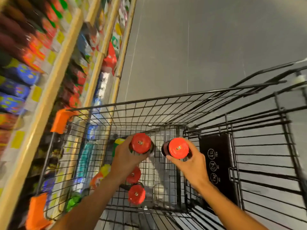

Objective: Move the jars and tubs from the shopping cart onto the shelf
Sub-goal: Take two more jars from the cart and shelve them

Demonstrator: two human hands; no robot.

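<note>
Two red-lidded jars, one in each hand, both above the basket of the shopping cart (166,103). Left jar (140,143) wrapped by the curled fingers of the left hand (127,157), lid facing up toward the camera. Right jar (177,148) gripped round its side by the right hand (191,161), thumb and fingers curled just under the lid, dark body tipped slightly toward the left jar. A narrow gap between the two jars, not touching.

Below, on the wire floor of the cart: two more red-lidded jars, the upper one (133,175) partly hidden behind the left wrist, the lower one (136,194) just beneath it. Yellow-and-green tub (118,141) peeking out beside the left hand, further colourful packs along the cart's left wall, too blurred to name.

Black fold-down seat flap (216,163) with white pictograms at the right of the basket. Orange corner guards (60,120) on the cart's left edge. Wooden-edged shelf (54,77) full of blurred packets running along the left; grey floor (216,39) beyond.
</note>
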